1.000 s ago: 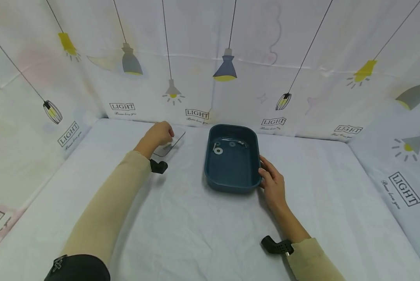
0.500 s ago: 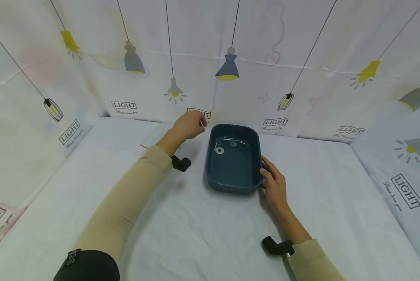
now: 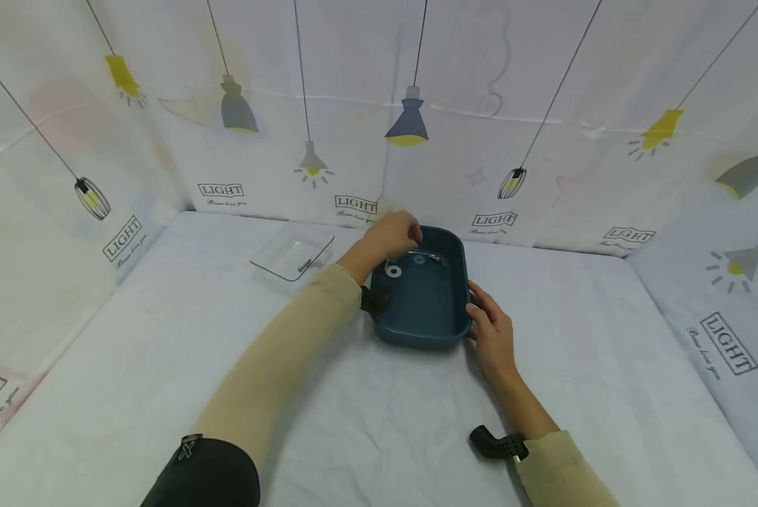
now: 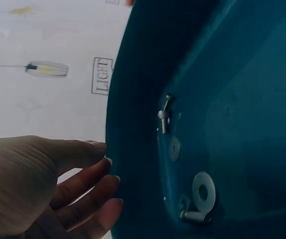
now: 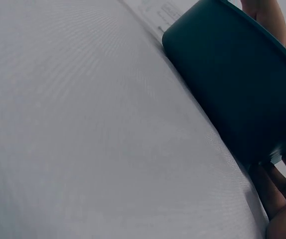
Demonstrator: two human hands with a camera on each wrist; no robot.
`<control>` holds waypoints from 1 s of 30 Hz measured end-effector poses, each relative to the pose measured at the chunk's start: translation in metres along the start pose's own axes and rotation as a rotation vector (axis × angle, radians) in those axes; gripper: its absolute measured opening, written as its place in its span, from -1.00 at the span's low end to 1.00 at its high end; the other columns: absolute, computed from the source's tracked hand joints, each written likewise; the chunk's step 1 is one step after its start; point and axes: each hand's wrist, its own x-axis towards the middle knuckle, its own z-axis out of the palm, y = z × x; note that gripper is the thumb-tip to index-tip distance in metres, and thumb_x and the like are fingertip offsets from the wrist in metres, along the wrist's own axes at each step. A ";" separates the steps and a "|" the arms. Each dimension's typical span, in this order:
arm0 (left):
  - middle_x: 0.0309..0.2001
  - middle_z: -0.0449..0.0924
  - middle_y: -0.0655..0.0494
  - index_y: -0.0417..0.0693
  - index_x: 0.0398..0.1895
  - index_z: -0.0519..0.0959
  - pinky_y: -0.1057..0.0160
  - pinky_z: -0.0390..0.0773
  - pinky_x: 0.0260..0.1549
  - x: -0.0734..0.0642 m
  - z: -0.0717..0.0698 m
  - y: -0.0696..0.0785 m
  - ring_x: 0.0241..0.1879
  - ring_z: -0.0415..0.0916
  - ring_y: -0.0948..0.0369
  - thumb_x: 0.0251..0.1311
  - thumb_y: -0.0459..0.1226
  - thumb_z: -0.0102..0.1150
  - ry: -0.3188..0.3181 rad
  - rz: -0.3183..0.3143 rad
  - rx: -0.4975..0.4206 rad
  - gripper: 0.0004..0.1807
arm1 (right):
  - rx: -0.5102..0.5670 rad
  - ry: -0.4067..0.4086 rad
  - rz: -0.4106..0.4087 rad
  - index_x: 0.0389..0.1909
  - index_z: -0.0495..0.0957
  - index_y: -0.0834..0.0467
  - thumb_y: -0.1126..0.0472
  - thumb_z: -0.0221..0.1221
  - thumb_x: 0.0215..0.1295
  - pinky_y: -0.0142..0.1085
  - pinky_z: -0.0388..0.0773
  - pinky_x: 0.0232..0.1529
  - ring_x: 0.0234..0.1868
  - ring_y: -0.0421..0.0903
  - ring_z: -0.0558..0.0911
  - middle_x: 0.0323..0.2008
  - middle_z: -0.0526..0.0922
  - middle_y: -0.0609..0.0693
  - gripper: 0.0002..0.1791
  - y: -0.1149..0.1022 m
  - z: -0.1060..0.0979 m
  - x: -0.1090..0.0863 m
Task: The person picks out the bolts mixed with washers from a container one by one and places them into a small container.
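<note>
A dark blue rectangular tub (image 3: 423,310) stands on the white cloth. My left hand (image 3: 391,234) reaches over its far left rim. In the left wrist view, that hand's thumb and fingers are slightly apart beside the tub's wall, with nothing visible between the tips. Inside the tub lie a large washer (image 4: 204,192), a smaller washer (image 4: 175,148), a bolt (image 4: 195,216) in the corner and more bolts (image 4: 164,119) along the wall. My right hand (image 3: 494,334) rests its fingertips against the tub's outer right side, near the front corner.
To the left of the tub sits a clear rectangular box (image 3: 271,271) with a small screw-like piece (image 3: 305,265) inside. A printed curtain (image 3: 353,105) with lamp drawings hangs behind and along both sides of the cloth-covered table (image 3: 353,422).
My left hand has moved right from the clear box, carrying a small thin piece midway, to above the tub. The clear box is now uncovered. My right hand stays at the tub's side.
</note>
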 end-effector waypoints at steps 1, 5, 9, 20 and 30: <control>0.07 0.66 0.01 -0.08 0.04 0.66 0.12 0.57 0.08 0.002 0.002 0.001 0.03 0.59 0.09 0.39 -0.30 0.13 -0.009 -0.002 -0.005 -0.77 | 0.002 0.000 0.001 0.49 0.33 -0.06 0.15 -0.11 0.60 -0.58 0.60 -0.09 0.35 0.13 0.49 0.45 0.40 0.13 -0.50 0.000 0.001 0.001; 0.11 0.64 0.02 -0.07 0.05 0.65 0.14 0.56 0.09 0.008 0.006 0.005 0.03 0.57 0.10 0.38 -0.33 0.09 -0.022 0.000 0.009 -0.74 | 0.002 -0.005 -0.005 0.49 0.33 -0.06 0.15 -0.10 0.60 -0.57 0.60 -0.09 0.36 0.13 0.49 0.45 0.40 0.12 -0.50 -0.002 0.003 0.003; 0.11 0.63 0.03 -0.07 0.05 0.65 0.17 0.57 0.05 0.015 0.010 0.009 0.00 0.55 0.12 0.38 -0.35 0.06 -0.025 -0.009 -0.003 -0.73 | -0.002 -0.009 -0.007 0.49 0.33 -0.08 0.14 -0.10 0.60 -0.58 0.59 -0.09 0.37 0.12 0.48 0.45 0.40 0.12 -0.50 -0.005 0.003 0.004; 0.05 0.65 0.06 -0.03 0.05 0.65 0.18 0.59 0.01 0.032 0.041 0.007 -0.05 0.57 0.16 0.37 -0.36 0.11 -0.052 -0.044 -0.042 -0.74 | 0.022 -0.021 0.017 0.51 0.29 -0.08 0.14 -0.12 0.62 -0.57 0.60 -0.07 0.36 0.12 0.47 0.46 0.38 0.14 -0.50 0.001 0.001 -0.004; 0.15 0.63 0.07 -0.01 0.16 0.63 0.18 0.52 0.22 0.043 0.055 0.004 0.15 0.56 0.16 0.42 -0.40 0.01 -0.065 0.073 0.028 -0.65 | 0.028 -0.016 0.000 0.50 0.32 -0.07 0.14 -0.11 0.62 -0.55 0.61 -0.06 0.25 -0.13 0.53 0.44 0.40 0.12 -0.51 0.000 0.000 -0.002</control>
